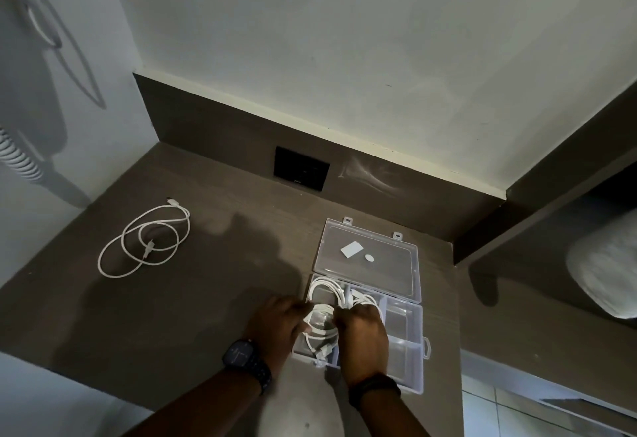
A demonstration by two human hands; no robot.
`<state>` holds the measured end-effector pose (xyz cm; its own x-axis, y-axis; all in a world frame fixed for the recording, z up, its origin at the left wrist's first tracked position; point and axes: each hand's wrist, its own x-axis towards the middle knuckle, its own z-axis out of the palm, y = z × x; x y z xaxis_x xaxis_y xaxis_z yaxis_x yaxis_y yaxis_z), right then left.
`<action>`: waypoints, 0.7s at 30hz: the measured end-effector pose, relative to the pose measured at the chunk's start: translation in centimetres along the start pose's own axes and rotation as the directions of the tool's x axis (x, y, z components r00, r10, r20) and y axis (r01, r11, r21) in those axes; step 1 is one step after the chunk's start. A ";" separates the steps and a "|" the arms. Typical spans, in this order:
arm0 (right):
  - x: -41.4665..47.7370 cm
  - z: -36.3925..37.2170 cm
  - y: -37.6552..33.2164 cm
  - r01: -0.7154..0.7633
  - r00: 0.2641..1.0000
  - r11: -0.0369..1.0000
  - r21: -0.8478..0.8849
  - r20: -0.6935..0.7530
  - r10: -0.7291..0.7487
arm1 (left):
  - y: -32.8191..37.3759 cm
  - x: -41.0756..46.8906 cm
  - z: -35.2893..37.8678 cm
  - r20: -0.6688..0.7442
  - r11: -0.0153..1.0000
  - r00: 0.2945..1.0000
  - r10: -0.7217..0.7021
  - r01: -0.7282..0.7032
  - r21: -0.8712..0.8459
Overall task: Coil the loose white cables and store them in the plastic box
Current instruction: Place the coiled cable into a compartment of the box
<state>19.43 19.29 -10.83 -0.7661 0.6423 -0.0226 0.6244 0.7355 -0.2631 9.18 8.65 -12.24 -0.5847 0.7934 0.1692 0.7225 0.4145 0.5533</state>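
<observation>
Hands, left [275, 324] and right [362, 336], clasp coiled cable [319, 330] between them over plastic box [410, 343].

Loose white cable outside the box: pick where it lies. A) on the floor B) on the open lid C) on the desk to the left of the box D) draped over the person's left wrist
C: the loose white cable lies in slack loops on the desk, well left of the plastic box.
</observation>
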 end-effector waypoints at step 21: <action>-1.1 -0.8 -0.3 0.211 0.976 0.933 -0.292 0.116 -0.184 | 0.6 0.3 -0.4 0.247 0.826 0.933 0.260 -0.348 0.444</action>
<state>20.23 18.56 -10.01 -0.8804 0.4665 -0.0853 0.4656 0.8844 0.0315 9.25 8.98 -11.53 -0.2664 0.9586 0.1002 0.9638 0.2641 0.0357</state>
